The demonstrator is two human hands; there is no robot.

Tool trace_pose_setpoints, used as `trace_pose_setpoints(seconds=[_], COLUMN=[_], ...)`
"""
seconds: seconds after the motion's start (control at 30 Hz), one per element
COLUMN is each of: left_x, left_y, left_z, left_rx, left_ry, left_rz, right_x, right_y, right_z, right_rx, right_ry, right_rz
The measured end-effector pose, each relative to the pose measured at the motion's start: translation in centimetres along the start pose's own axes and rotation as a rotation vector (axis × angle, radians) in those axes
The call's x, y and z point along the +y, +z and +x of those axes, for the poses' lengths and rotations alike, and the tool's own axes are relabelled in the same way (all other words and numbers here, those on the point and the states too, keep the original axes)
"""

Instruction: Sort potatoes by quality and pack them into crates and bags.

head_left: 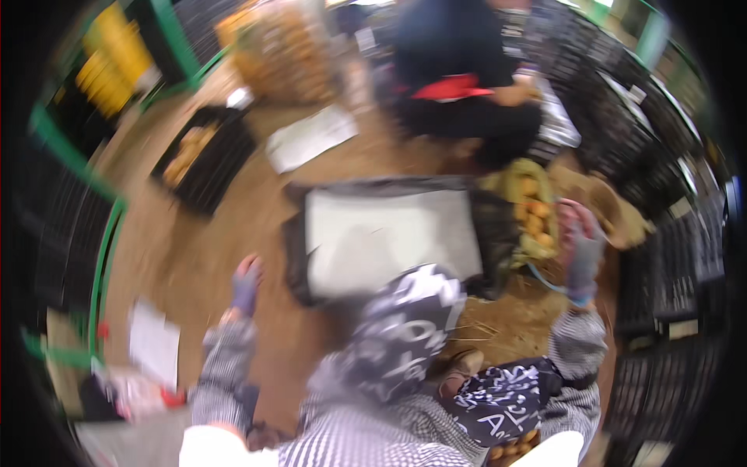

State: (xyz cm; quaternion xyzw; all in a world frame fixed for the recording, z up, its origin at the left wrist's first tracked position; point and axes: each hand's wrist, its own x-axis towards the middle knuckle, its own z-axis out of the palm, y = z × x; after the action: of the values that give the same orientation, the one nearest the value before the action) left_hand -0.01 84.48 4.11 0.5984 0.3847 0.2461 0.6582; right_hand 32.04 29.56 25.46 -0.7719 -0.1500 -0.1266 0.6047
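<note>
Blur softens much of the view. My left hand, in a grey fingerless glove, hangs over the brown floor left of a black crate; nothing shows in it, and its finger spread is unclear. White sheeting covers the crate's top, with dark lining around it. On the right, my right hand, gloved alike, is beside a yellowish basket or net of orange round produce. Its fingers look bent, but I cannot tell whether they touch the basket or hold anything.
Across from me a person in dark clothes bends low. Stacked black crates line the right side. A black crate of produce, a white sheet and a large bag of orange produce lie ahead. Green metal framing stands left.
</note>
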Motion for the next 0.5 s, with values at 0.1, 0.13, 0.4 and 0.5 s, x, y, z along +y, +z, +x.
trace_pose_setpoints(seconds=[0.1,0.13,0.4,0.5], left_x=[-5.2,-5.1,-6.0,-6.3], left_y=[-3.1,-1.9,-3.5,0.1], left_z=[3.2,3.2,8.6,8.3], left_rx=[0.106,0.151,-0.003,-0.298], left_ry=[-0.296,-0.361,-0.854,-0.748], left_rz=[-0.207,-0.240,-0.231,-0.386], right_x=[-0.9,-1.2,-6.7,-6.8], right_y=[2.2,3.1,14.7,16.1], right_z=[-0.1,0.2,-0.6,-1.6], right_rx=[-0.205,-0.257,-0.574,-0.648], right_ry=[0.064,0.006,0.114,0.172], right_rz=[0.108,0.125,0.186,0.154])
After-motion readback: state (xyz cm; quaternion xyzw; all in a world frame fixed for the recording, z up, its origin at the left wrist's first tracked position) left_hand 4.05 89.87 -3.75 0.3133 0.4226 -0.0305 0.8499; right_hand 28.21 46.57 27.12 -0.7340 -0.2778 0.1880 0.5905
